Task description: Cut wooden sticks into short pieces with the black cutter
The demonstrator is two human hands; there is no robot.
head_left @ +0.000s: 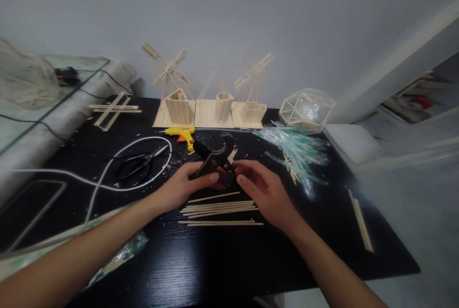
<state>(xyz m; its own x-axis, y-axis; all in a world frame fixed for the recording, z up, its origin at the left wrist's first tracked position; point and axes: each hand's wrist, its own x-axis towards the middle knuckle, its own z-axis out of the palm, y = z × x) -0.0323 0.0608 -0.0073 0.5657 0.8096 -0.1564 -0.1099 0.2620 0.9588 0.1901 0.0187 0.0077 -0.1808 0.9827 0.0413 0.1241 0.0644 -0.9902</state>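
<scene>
Both hands hold a black pipe cutter above the middle of the table, its curved jaw pointing away from me. My left hand is closed around the left side of it, thumb lying along the top. On the other side, the fingers of my right hand curl at the right handle, partly hidden behind the hand. Several thin wooden sticks lie side by side on the table just below the hands. A few short stick pieces show behind the cutter.
Behind stand windmill-like stick models with a stick pot on wooden bases. A yellow glue gun, scissors and a white cable lie left. Plastic wrappers, a geometric stick frame and loose sticks are right.
</scene>
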